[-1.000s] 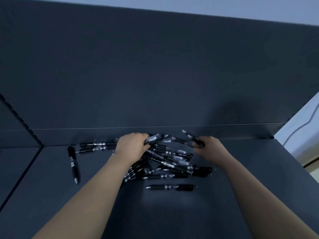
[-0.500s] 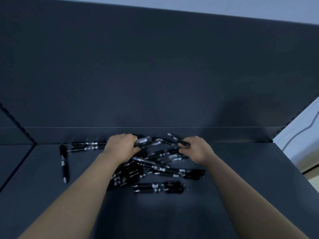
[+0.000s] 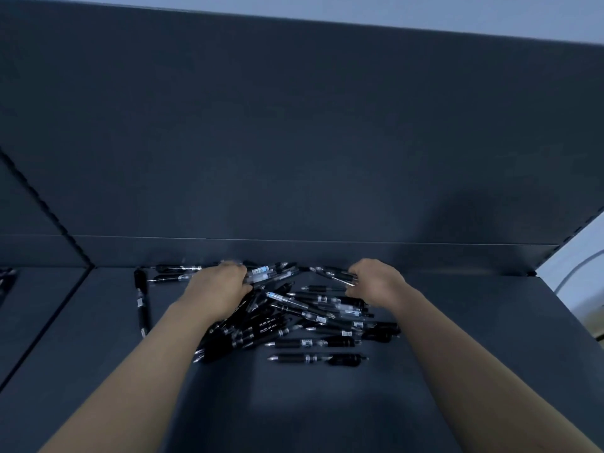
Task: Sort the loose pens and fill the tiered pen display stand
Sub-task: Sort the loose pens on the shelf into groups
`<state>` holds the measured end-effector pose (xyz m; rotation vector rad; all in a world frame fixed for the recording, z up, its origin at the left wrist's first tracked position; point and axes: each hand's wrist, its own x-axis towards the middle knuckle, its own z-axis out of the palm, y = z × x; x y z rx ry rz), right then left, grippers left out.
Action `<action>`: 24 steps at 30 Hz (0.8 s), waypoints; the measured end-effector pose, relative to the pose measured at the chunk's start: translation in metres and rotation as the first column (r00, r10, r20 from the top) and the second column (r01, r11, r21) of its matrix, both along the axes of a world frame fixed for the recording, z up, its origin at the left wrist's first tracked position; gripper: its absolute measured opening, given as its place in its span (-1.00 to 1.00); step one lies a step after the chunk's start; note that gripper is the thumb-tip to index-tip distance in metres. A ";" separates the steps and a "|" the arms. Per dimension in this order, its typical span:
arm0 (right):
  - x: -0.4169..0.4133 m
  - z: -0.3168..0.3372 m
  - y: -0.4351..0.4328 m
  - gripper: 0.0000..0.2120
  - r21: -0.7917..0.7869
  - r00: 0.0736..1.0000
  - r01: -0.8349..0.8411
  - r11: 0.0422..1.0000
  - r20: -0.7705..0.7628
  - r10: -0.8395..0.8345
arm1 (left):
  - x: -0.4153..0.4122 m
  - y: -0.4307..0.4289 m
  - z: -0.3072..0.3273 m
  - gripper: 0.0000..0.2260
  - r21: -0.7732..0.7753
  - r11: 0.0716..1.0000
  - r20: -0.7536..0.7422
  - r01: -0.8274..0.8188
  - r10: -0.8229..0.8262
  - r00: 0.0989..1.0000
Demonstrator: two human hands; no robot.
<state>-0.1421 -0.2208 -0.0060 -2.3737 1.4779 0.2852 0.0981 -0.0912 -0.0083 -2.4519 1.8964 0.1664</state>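
A heap of several black pens (image 3: 294, 318) lies on a dark shelf (image 3: 327, 403) near its back wall. My left hand (image 3: 219, 289) sits on the left of the heap with its fingers curled round a bundle of pens (image 3: 268, 273) that sticks out to the right. My right hand (image 3: 376, 282) is at the heap's right end and pinches a single black pen (image 3: 330, 274) that points left. One pen (image 3: 142, 305) lies alone, lengthwise, to the left. No tiered display stand is in view.
A dark back panel (image 3: 294, 142) rises behind the shelf. A seam (image 3: 42, 322) separates a neighbouring shelf section on the left, where a few more pens (image 3: 6, 279) show at the edge. A pale wall and a cable (image 3: 575, 273) lie beyond the shelf's right end.
My right hand has moved slightly left along the heap, still pinching its pen. My left hand keeps its bundle in the same spot. The camera has shifted a little.
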 end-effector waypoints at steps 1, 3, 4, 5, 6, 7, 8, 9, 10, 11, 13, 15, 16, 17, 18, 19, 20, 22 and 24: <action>-0.002 0.001 0.001 -0.60 0.006 1.000 -0.002 1.000 0.009 0.002 | 0.000 0.000 -0.001 -0.76 -0.002 1.000 -0.011 -0.005 0.005 1.000; -0.010 0.001 0.001 -0.74 0.034 0.996 -0.006 0.999 0.090 0.003 | 0.001 0.002 0.001 -0.77 -0.028 0.999 -0.054 -0.028 0.027 0.998; -0.014 0.003 0.001 -0.85 0.058 0.989 -0.001 0.998 0.149 -0.008 | 0.002 0.003 0.003 -0.77 -0.045 0.998 -0.080 -0.041 0.037 0.996; -0.019 0.005 0.002 -0.93 0.082 0.979 0.008 0.997 0.201 -0.024 | 0.003 0.004 0.004 -0.79 -0.062 0.997 -0.113 -0.051 0.044 0.993; -0.023 0.008 0.004 -0.91 0.103 0.968 0.018 0.995 0.248 -0.043 | 0.003 0.005 0.006 -0.81 -0.078 0.995 -0.153 -0.059 0.046 0.987; -0.027 0.010 0.008 -0.89 0.119 0.956 0.027 0.992 0.286 -0.061 | 0.003 0.006 0.006 -0.83 -0.087 0.994 -0.200 -0.069 0.051 0.978; -0.029 0.012 0.013 -0.89 0.131 0.947 0.028 0.991 0.315 -0.068 | 0.001 0.007 0.007 -0.82 -0.092 0.992 -0.247 -0.081 0.056 0.967; -0.031 0.014 0.018 -0.90 0.143 0.941 0.020 0.990 0.332 -0.067 | 0.000 0.008 0.006 -0.80 -0.092 0.991 -0.294 -0.092 0.062 0.954; -0.033 0.014 0.023 -0.91 0.159 0.939 0.007 0.987 0.339 -0.062 | 0.000 0.010 0.006 -0.80 -0.097 0.990 -0.341 -0.100 0.062 0.938; -0.034 0.014 0.027 -0.93 0.164 0.941 -0.005 0.986 0.334 -0.051 | -0.001 0.012 0.004 -0.81 -0.108 0.988 -0.388 -0.109 0.059 0.920; -0.033 0.011 0.033 -0.87 0.137 0.953 -0.012 0.991 0.302 -0.030 | -0.002 0.017 0.004 -0.85 -0.145 0.982 -0.448 -0.123 0.046 0.893; -0.031 0.005 0.036 -0.79 0.082 0.963 0.002 0.997 0.267 -0.024 | -0.004 0.022 0.004 -0.87 -0.189 0.972 -0.467 -0.142 0.038 0.883; -0.029 0.001 0.038 -0.77 0.051 0.970 0.008 0.999 0.241 -0.020 | -0.005 0.025 0.005 -0.88 -0.210 0.965 -0.474 -0.154 0.037 0.880; -0.026 -0.003 0.040 -0.76 0.027 0.976 0.013 1.000 0.217 -0.019 | -0.005 0.027 0.004 -0.88 -0.222 0.961 -0.481 -0.167 0.041 0.876; -0.023 -0.007 0.041 -0.76 0.011 0.978 0.017 1.000 0.207 -0.019 | -0.006 0.030 0.004 -0.88 -0.232 0.956 -0.487 -0.177 0.043 0.872; -0.021 -0.009 0.043 -0.78 0.005 0.977 0.021 1.000 0.212 -0.021 | -0.005 0.032 0.003 -0.88 -0.234 0.954 -0.495 -0.188 0.050 0.867; -0.020 -0.010 0.044 -0.80 0.007 0.975 0.019 1.000 0.221 -0.020 | -0.004 0.035 0.003 -0.87 -0.235 0.951 -0.501 -0.200 0.058 0.864; -0.019 -0.008 0.045 -0.84 0.019 0.973 0.008 1.000 0.230 -0.013 | -0.002 0.039 0.003 -0.86 -0.235 0.947 -0.494 -0.218 0.077 0.866; -0.021 -0.003 0.044 -0.84 0.035 0.970 0.021 0.999 0.243 -0.029 | -0.001 0.043 0.003 -0.84 -0.235 0.947 -0.480 -0.221 0.085 0.873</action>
